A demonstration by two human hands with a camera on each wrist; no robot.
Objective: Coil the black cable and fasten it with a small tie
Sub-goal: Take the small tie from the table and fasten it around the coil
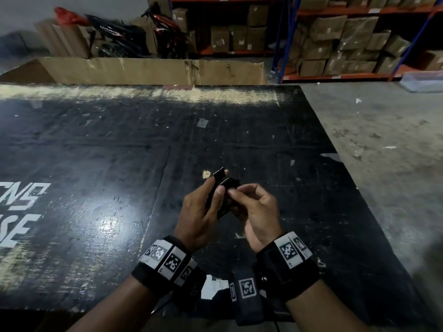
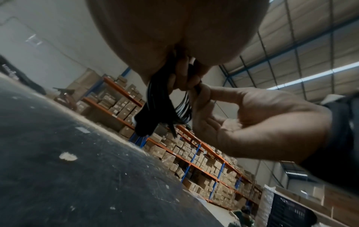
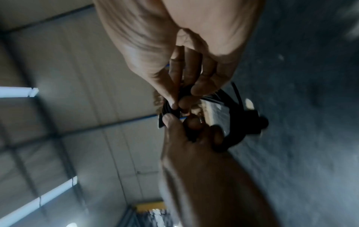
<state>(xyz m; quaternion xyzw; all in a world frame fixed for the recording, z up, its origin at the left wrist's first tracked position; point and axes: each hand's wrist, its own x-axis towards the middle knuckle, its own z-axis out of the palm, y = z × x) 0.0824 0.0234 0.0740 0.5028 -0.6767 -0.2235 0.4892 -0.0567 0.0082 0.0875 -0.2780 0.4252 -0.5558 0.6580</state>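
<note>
The black cable (image 1: 226, 184) is coiled into a small bundle held above the black table (image 1: 119, 164). My left hand (image 1: 214, 196) grips the bundle, thumb pressed across the loops. A flat black strap end (image 1: 219, 174), the small tie, sticks up above that thumb. My right hand (image 1: 236, 192) pinches the tie at the bundle with thumb and forefinger. In the left wrist view the cable loops (image 2: 181, 110) hang below the left hand's fingers (image 2: 184, 76) and the right hand (image 2: 200, 92) pinches beside them. In the right wrist view the coil (image 3: 231, 138) hangs behind both hands.
The table is scuffed, with white lettering (image 1: 19, 212) at its left. A long cardboard box (image 1: 143, 70) stands at the far edge. The table's right edge drops to a concrete floor (image 1: 383, 140). Shelves of cartons (image 1: 347, 44) and motorbikes (image 1: 134, 32) stand beyond.
</note>
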